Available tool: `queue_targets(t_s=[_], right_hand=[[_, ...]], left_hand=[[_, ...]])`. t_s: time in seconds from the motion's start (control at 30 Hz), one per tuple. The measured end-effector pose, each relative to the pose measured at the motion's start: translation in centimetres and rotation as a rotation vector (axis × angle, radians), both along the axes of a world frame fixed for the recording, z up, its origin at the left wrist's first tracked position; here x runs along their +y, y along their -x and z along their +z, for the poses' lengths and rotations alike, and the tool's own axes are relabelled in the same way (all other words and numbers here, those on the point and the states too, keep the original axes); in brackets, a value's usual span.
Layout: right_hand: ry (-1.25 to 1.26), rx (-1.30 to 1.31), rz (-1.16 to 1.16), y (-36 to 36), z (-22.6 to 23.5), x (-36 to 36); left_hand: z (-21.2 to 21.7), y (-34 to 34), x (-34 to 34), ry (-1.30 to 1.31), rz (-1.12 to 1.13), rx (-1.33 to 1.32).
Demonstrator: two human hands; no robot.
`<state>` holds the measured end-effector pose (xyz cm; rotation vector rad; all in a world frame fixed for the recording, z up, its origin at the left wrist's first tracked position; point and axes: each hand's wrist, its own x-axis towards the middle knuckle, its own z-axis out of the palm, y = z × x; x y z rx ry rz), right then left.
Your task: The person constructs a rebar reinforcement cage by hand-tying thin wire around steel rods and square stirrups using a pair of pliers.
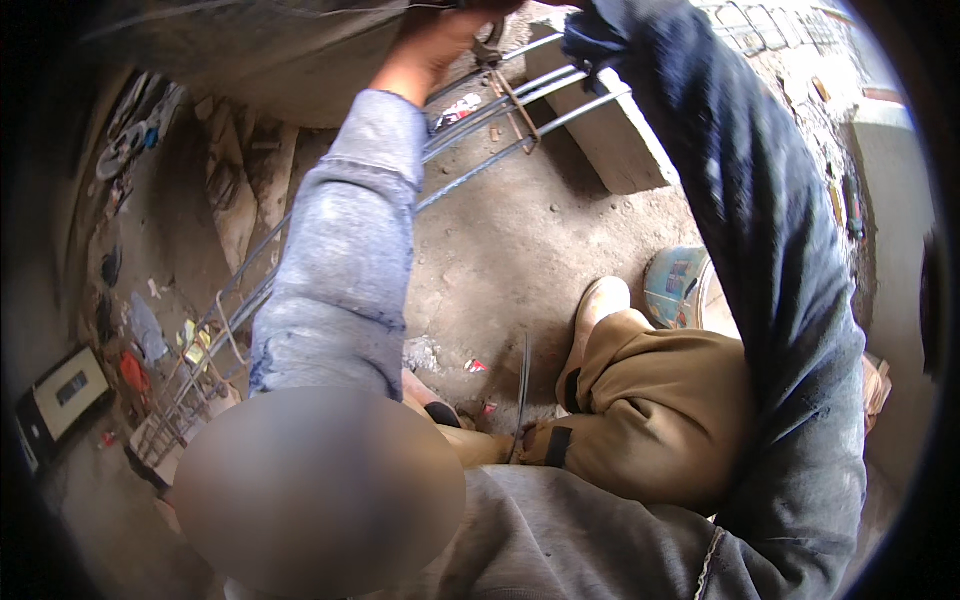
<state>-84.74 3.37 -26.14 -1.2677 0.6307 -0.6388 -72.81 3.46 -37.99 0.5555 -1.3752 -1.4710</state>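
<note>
My left hand (432,45) reaches up to the top edge, next to a rebar cage (470,175) of long steel bars. Its fingers look curled beside a dark metal piece (488,52) at a rusty stirrup (517,108); the edge cuts them off, so what they hold cannot be made out. My right arm, in a dark blue sleeve (740,170), stretches up to the same end of the cage. Past the ragged cuff (592,42) my right hand is out of the picture. The bars run down to the left under my left forearm (345,230).
A concrete block (605,135) lies under the bars at the far side. A paint-marked bucket (675,288) stands by my right foot. At left lie planks (232,190), litter and a black-framed panel (68,395). A thin bent rod (523,385) stands between my legs.
</note>
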Motion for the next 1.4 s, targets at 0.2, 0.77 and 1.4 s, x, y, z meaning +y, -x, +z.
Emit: queue_targets(t_s=[0.2,0.77,1.4], right_hand=[[0.555,0.495,-0.386,0.7,1.7,3.1],[0.727,0.313,-1.095,-3.3,-0.6,5.0],[0.127,-0.052,-0.123,3.1,0.1,0.6]], left_hand=[[1.0,1.8,1.8,-0.278,0.003,0.027],[-0.8,5.6,0.4,0.212,0.376,-0.117],[2.3,3.0,0.5,-0.069,-0.115,-0.006]])
